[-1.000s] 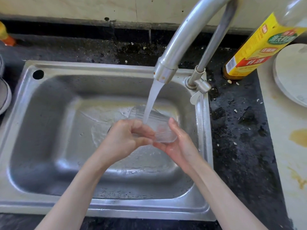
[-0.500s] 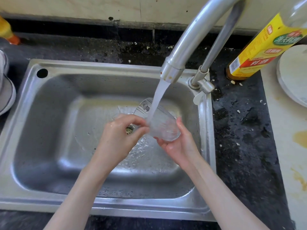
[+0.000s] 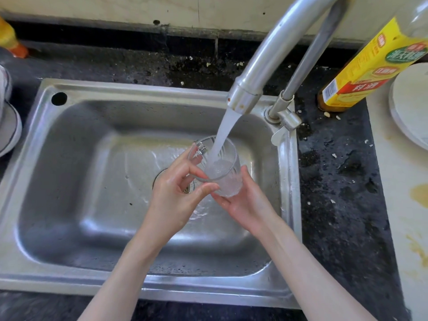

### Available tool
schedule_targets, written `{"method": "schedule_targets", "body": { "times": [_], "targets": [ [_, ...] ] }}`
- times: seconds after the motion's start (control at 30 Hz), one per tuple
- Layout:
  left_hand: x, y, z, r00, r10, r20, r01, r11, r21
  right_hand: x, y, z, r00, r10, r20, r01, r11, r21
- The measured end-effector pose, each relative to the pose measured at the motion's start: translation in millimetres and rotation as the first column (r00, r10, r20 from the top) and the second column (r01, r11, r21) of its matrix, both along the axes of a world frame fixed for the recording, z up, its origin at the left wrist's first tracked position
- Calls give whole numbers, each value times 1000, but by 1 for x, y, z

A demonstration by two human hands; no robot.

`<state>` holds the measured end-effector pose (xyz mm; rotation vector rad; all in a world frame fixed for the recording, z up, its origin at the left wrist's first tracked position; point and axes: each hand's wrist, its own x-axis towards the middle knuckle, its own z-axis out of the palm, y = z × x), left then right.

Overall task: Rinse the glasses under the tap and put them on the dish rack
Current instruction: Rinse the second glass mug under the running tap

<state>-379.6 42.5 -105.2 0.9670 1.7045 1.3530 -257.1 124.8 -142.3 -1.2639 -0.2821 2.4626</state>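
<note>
A glass sits over the middle of a sink, its mouth under the stream from a tap rooted at the sink's right rear corner. A left hand holds the glass from the left, a right hand from below and right. Right of the tap, a bottle stands on the counter, with a plate farther right. Bowls lie left of the sink.

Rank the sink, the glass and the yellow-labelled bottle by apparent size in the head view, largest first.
1. sink
2. yellow-labelled bottle, though cut off by the frame edge
3. glass, held by both hands under the tap
</note>
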Motion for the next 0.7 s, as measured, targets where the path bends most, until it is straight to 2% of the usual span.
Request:
{"method": "schedule_targets", "body": {
  "times": [0.2, 0.33, 0.4, 0.47, 0.57, 0.7],
  "targets": [
    [6, -2, -2, 975, -2, -224, 5, 1000, 13, 6, 4, -1, 989, 78, 128, -81, 997, 19],
    [6, 0, -5, 912, -25, -410, 45, 998, 39, 12, 10, 1, 965, 90, 246, -120, 987, 110],
    [6, 0, -6, 893, -28, -450, 55, 997, 48, 16, 17, 3, 963, -5, 269, -48, 980, 192],
    [7, -1, -7, 890, -20, -456, 50, 997, 54, 19, 28, 9, 972, -129, 198, 80, 968, 239],
    [9, -3, -7, 887, -5, -461, 22, 999, 30, 22, 46, 19, 956, -281, 88, 264, 950, 168],
    [11, -5, -6, 888, -4, -460, 16, 1000, 24, 23, 56, 27, 948, -307, 80, 296, 947, 122]
  ]
}}
